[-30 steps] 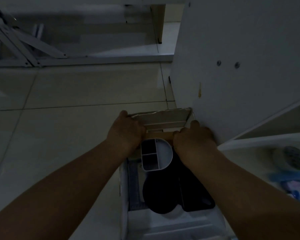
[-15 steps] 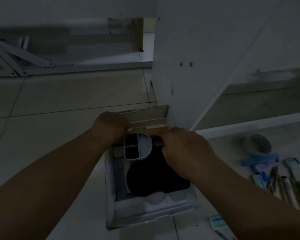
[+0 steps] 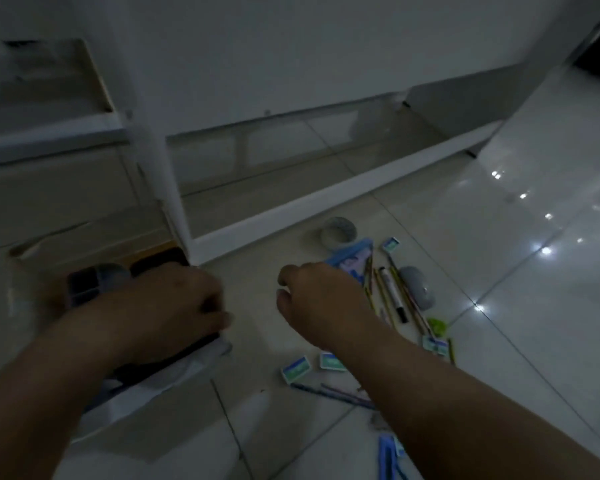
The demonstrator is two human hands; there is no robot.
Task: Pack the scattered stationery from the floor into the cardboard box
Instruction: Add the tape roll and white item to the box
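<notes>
Pale cardboard, soft at the edges: the cardboard box (image 3: 160,384) sits on the glossy tiled floor (image 3: 257,427) at left, with a compartmented plastic organiser (image 3: 84,285) inside. The left hand (image 3: 167,306) is over its rim, fingers curled; grip cannot be told. The right hand (image 3: 323,303), loosely curled and empty, hangs above scattered slim pencils (image 3: 383,299), a marker (image 3: 394,292) and blocky erasers (image 3: 296,368), presumably selecting the next piece.
</notes>
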